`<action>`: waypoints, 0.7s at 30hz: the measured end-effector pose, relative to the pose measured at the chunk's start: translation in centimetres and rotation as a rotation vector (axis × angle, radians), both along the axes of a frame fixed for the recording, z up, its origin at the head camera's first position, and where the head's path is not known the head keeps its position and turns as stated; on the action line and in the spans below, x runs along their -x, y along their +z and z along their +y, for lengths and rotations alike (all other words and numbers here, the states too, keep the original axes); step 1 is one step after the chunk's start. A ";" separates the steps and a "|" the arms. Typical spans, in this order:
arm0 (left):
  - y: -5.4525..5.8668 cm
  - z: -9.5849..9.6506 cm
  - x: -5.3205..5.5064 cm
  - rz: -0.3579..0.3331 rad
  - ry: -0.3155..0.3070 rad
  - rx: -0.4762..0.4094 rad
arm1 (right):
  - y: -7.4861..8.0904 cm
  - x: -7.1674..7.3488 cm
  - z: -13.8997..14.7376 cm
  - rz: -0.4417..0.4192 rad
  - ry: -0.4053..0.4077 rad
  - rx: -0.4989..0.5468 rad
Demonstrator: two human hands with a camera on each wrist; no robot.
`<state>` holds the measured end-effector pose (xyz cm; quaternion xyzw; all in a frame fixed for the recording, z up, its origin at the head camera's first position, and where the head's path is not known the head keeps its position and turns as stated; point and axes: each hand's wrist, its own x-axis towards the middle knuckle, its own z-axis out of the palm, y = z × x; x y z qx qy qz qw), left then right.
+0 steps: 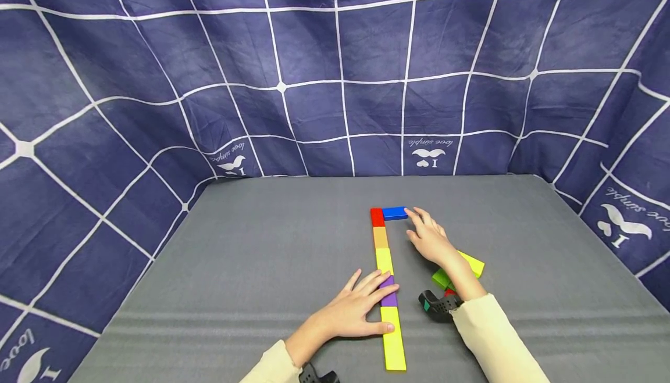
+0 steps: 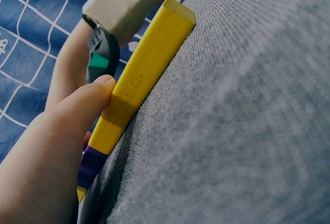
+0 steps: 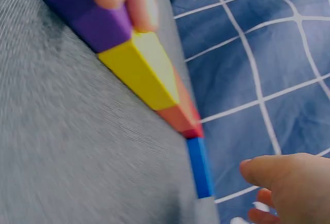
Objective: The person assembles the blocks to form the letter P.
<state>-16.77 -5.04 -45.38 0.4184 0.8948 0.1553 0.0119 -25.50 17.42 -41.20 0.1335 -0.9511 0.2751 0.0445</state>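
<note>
A line of blocks runs away from me: a long yellow block (image 1: 394, 345) nearest, then a purple block (image 1: 389, 300), a shorter yellow block (image 1: 384, 260), an orange block (image 1: 380, 237) and a red block (image 1: 377, 217). Turned rightward from the red end lies a blue block (image 1: 394, 214). My left hand (image 1: 349, 313) rests spread over the line, fingers across the purple block and thumb on the long yellow one (image 2: 139, 74). At the blue block's right end is my right hand (image 1: 430, 240), its fingers loosely extended; a fingertip appears to touch that end.
Beside and partly under the right forearm lie a loose yellow block (image 1: 473, 263), a green block (image 1: 441, 279) and a red piece (image 1: 449, 292), mostly hidden. Grey cloth (image 1: 251, 243) covers the table. A blue curtain (image 1: 314, 110) with white lines surrounds its back and sides.
</note>
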 end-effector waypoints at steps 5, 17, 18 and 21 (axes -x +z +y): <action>0.0 0.0 0.0 -0.009 0.001 0.000 | 1.2 -1.2 1.4 0.027 0.002 -0.031; -0.1 -0.2 -0.2 0.025 -0.007 -0.018 | 0.5 -5.6 6.1 0.092 -0.048 -0.131; -0.1 -0.2 -0.2 0.029 -0.006 -0.017 | 0.2 -6.0 6.5 0.094 -0.051 -0.132; -0.1 -0.1 -0.2 0.031 -0.010 -0.018 | -0.4 -7.2 7.6 0.108 -0.066 -0.125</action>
